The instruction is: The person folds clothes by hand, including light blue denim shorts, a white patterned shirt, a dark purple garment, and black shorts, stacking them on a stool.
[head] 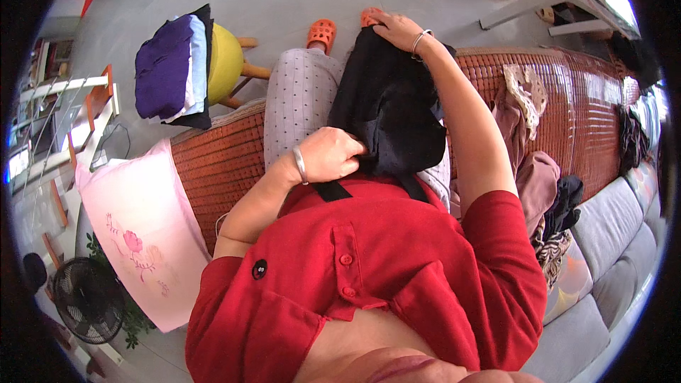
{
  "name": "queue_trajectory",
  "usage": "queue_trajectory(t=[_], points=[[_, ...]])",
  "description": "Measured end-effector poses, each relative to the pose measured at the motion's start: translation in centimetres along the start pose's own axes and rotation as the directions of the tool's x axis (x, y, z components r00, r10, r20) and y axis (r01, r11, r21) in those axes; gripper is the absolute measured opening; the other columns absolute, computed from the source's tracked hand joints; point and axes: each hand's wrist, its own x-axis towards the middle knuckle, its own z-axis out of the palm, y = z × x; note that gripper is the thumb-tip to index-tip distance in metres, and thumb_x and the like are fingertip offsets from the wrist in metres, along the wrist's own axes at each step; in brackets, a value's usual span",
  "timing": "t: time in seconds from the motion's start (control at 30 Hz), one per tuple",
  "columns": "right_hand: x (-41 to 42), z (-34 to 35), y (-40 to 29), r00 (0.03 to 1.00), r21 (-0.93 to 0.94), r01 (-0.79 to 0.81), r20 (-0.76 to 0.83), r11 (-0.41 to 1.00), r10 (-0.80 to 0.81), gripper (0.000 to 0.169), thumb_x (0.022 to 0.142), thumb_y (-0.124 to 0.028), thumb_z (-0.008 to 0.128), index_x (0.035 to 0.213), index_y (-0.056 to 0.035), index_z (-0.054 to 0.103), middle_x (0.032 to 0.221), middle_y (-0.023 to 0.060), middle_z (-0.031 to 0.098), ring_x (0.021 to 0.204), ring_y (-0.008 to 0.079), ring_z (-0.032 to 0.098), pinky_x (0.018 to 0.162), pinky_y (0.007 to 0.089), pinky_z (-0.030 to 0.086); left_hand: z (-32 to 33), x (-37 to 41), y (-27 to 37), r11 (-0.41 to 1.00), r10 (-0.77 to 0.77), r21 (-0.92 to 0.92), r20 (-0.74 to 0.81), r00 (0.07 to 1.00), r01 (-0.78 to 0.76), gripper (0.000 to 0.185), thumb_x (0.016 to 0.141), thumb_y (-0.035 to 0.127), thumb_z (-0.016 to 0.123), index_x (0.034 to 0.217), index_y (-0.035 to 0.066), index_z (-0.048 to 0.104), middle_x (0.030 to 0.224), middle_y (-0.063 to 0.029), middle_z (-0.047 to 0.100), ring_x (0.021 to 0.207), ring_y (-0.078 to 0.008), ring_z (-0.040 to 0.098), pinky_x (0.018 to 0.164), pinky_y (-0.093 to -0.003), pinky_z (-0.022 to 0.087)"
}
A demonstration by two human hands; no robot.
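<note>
A black cloth garment (396, 96) lies bunched and partly folded across my lap, mostly over the right thigh. My left hand (332, 155), with a silver bangle at its wrist, has curled fingers pinching the garment's near left side. At the far edge of the same cloth, my right hand (400, 32) grips with its fingertips over the rim; a bangle circles that wrist too. Two black straps (332, 190) show at the waist of my red shirt (393, 234). Grey dotted trousers (298, 101) cover my legs, and my feet wear orange clogs (322, 34).
A yellow stool (224, 64) at the left bears a stack of folded clothes (162, 69). Pink embroidered cloth (143, 234) covers the seat's left end, near a black fan (88, 300). Loose clothes (537, 175) lie on the brown seat mat (590, 96) beside grey cushions (606, 223).
</note>
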Motion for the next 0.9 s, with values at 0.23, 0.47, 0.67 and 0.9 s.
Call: queue_trajectory(t=[0.23, 0.47, 0.67, 0.9], points=[[-3.0, -6.4, -3.7, 0.968, 0.367, -0.230, 0.187, 0.901, 0.170, 0.023, 0.090, -0.024, 0.056, 0.092, -0.0013, 0.058, 0.090, 0.0029, 0.062, 0.086, 0.0200, 0.059, 0.079, 0.0299, 0.045, 1.8, -1.8, -1.3, 0.994, -0.097, -0.056, -0.080, 0.992, 0.093, 0.022, 0.075, 0.018, 0.059, 0.073, -0.003, 0.052, 0.075, -0.0216, 0.054, 0.074, -0.0407, 0.055, 0.066, -0.0467, 0.045], [-10.1, -8.2, -13.0, 0.987, 0.997, 0.038, -0.048, -0.069, -0.151, 0.017, 0.085, -0.017, 0.065, 0.091, -0.0044, 0.055, 0.090, 0.0058, 0.052, 0.087, 0.0161, 0.047, 0.081, 0.0285, 0.037, -6.6, 0.3, 2.9, 0.980, 0.001, -0.155, -0.634, 0.773, -0.129, 0.028, 0.082, 0.017, 0.067, 0.103, 0.000, 0.061, 0.096, -0.0096, 0.058, 0.092, -0.0232, 0.057, 0.084, -0.0322, 0.044], [-10.5, -8.6, -16.0, 0.981, 0.985, 0.028, -0.059, -0.170, -0.183, 0.019, 0.080, -0.011, 0.069, 0.089, -0.0053, 0.054, 0.086, 0.0057, 0.051, 0.082, 0.0167, 0.047, 0.077, 0.0289, 0.038, -8.1, 2.2, 4.4, 0.982, 0.191, 0.111, -0.574, 0.796, -0.155, 0.043, 0.083, 0.020, 0.065, 0.120, 0.000, 0.054, 0.108, -0.0130, 0.059, 0.099, -0.0292, 0.058, 0.089, -0.0327, 0.043], [-10.5, -8.6, -16.6, 0.996, 0.984, -0.036, 0.020, -0.175, -0.090, 0.014, 0.083, -0.004, 0.064, 0.093, -0.0046, 0.054, 0.094, 0.0063, 0.056, 0.091, 0.0135, 0.053, 0.084, 0.0254, 0.041, -6.4, 0.0, 6.1, 0.684, -0.326, -0.723, -0.419, 0.847, -0.094, 0.010, 0.087, 0.010, 0.061, 0.090, 0.000, 0.062, 0.075, 0.0004, 0.061, 0.070, -0.0063, 0.054, 0.067, -0.0213, 0.043]])
